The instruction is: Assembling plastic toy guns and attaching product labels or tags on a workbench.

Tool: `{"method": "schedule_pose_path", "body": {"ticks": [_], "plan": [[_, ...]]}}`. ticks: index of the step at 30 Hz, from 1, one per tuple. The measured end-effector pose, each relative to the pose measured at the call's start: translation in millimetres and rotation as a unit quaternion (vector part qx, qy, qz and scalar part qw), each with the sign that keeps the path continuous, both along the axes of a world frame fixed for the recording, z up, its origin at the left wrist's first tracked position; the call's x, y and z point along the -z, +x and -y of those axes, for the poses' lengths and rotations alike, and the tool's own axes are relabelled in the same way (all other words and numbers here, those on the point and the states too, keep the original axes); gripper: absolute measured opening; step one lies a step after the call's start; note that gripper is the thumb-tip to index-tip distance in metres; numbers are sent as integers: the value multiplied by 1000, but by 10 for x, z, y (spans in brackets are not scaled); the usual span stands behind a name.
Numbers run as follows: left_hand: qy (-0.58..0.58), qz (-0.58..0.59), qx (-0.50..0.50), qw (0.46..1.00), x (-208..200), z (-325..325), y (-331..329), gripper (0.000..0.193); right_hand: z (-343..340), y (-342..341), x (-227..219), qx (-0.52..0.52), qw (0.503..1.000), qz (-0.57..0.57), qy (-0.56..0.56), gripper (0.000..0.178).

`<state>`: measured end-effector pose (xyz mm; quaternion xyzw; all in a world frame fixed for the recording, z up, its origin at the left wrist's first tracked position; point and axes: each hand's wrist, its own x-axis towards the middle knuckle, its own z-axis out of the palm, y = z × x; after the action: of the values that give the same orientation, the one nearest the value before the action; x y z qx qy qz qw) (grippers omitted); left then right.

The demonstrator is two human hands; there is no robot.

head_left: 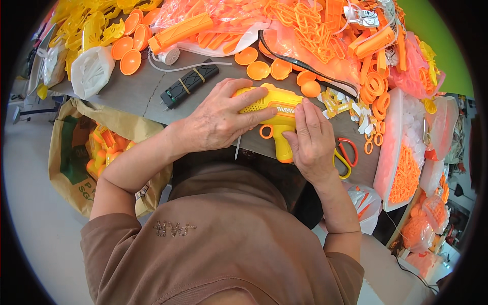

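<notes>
Both hands are on the yellow toy gun (279, 119), held at the near edge of the tabletop (137, 96), about mid-width. Muzzle end points left, handle runs down toward the person.

Left hand (226, 114): grasping the front end, fingers reaching across the body. Right hand (312, 137): gripping the rear end, fingers laid along it, thumb beside the top of the handle. Orange trigger ring (266, 131) shows between the two hands. Thin white strip (238, 147) pokes out below the left hand.

Close by: scissors (348, 163) with red and yellow handles, near edge, just right of the right hand. Loose stickers (358, 114) above them. Black oblong part (189, 84) with a tan band around it, beyond the left forearm. Clear tube (203, 63) just past that.

Farther out: orange cups (130, 62) toward the far left corner, with a white plastic bag (93, 72) beside them and yellow parts (91, 33) heaped behind. Orange frames (302, 28) piled along the far edge. Orange rings (375, 84) stacked toward the right edge, next to a clear bin (385, 202) of small orange and translucent pieces. Paper bag (63, 168) with orange and yellow parts sits off the left edge, below tabletop level.
</notes>
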<state>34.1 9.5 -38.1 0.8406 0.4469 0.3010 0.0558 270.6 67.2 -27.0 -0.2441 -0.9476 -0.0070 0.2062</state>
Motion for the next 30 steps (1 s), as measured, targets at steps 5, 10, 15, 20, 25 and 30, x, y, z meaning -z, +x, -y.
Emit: {"method": "schedule_pose_path", "body": {"ticks": [5, 10, 15, 20, 25, 30], "plan": [[1, 7, 3, 1000, -25, -6, -12, 54, 36, -7, 81, 15, 999, -35, -16, 51], [-109, 132, -43, 984, -100, -52, -20, 62, 110, -51, 162, 90, 775, -379, -498, 49], [-41, 137, -7, 990, 31, 44, -58, 73, 35, -73, -26, 86, 604, -379, -696, 50], [-123, 196, -6, 973, -212, 209, 43, 80, 189, -90, -234, 58, 797, -275, -534, 56], [-320, 239, 73, 914, -510, 291, -3, 74, 457, -121, -309, -49, 909, -193, -366, 65], [-412, 195, 1, 890, -639, 645, -216, 72, 543, -364, -351, -136, 907, -164, -363, 69]]}}
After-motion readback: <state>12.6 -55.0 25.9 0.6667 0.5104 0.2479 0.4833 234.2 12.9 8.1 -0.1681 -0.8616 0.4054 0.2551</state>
